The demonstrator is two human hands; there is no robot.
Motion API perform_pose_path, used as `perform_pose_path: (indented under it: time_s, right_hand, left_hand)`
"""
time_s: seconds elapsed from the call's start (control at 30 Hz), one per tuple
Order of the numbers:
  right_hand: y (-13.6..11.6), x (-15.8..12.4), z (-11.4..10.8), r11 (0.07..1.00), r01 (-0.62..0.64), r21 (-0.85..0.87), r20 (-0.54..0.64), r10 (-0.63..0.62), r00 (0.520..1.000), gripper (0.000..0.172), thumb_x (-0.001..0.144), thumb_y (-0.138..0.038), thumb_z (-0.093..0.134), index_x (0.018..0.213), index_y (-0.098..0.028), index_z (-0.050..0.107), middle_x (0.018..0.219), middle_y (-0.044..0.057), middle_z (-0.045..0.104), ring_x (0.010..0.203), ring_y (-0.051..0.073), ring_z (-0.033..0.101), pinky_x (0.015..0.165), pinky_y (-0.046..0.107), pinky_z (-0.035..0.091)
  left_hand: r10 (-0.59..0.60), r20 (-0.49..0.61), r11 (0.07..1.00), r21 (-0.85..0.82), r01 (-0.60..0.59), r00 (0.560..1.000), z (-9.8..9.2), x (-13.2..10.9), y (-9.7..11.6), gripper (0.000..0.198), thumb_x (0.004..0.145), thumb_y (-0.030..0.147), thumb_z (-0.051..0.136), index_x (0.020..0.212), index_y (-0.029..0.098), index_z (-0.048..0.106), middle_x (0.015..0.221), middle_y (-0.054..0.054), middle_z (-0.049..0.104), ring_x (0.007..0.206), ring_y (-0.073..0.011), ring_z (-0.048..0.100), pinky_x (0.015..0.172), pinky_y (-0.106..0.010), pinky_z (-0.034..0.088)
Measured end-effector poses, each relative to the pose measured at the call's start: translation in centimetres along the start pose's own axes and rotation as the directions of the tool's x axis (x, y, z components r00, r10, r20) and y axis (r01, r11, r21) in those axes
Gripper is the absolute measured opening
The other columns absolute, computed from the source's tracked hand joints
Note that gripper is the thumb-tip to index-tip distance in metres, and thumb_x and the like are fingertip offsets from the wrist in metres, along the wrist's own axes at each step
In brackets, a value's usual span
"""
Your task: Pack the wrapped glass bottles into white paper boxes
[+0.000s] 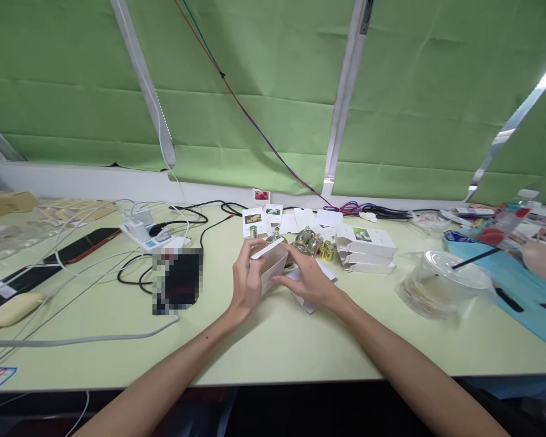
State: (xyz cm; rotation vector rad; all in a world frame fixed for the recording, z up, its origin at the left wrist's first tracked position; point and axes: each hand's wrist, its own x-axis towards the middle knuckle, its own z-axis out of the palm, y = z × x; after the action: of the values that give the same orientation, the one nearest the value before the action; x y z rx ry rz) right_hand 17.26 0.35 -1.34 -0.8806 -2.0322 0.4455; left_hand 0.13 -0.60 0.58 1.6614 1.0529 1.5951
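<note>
A small white carton box [273, 264] is held between both hands over the pale green table [300, 340]. My left hand [246, 276] wraps its left end, with the fingers curled over the top flap. My right hand [306, 276] presses against the box's right side, thumb and fingers on it. Just behind the box stand small gold-capped bottles [325, 250] and a glass bottle [307, 240]. A stack of flat white cartons [366, 247] lies to the right of them.
White picture cards [255, 221] lean at the back. A power strip [148, 235], black and white cables and a phone [84, 246] lie to the left. A clear plastic lidded cup [441, 282] and a blue tray [523, 291] sit at right. Green blinds hang behind.
</note>
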Motion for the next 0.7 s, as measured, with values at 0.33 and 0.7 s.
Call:
perform_pose_path:
  time_s: [0.33,0.7]
  right_hand:
    - [-1.4,0.8,-3.1,0.994,-0.077,-0.074,0.128,0.086,0.988,0.046,0.09,-0.029,0.067,0.135,-0.021,0.057,0.125,0.01,0.072,0.114,0.027,0.069,0.101,0.043,0.051]
    - [-2.3,0.2,-8.8,0.934,-0.126,-0.335,0.515,0.294,0.805,0.068,0.077,-0.042,0.081,0.14,-0.025,0.06,0.145,0.01,0.059,0.132,0.033,0.055,0.111,0.049,0.043]
  left_hand:
    - [0.004,-0.052,0.999,0.046,-0.002,0.999,-0.1,0.1,-0.5,0.024,0.086,0.033,0.046,0.103,0.022,0.058,0.109,-0.006,0.069,0.11,-0.0278,0.063,0.09,-0.038,0.051]
    - [0.008,-0.057,0.999,0.039,-0.006,0.998,0.4,0.1,-0.3,0.02,0.088,0.031,0.047,0.102,0.023,0.059,0.11,-0.005,0.069,0.113,-0.0263,0.062,0.094,-0.037,0.05]
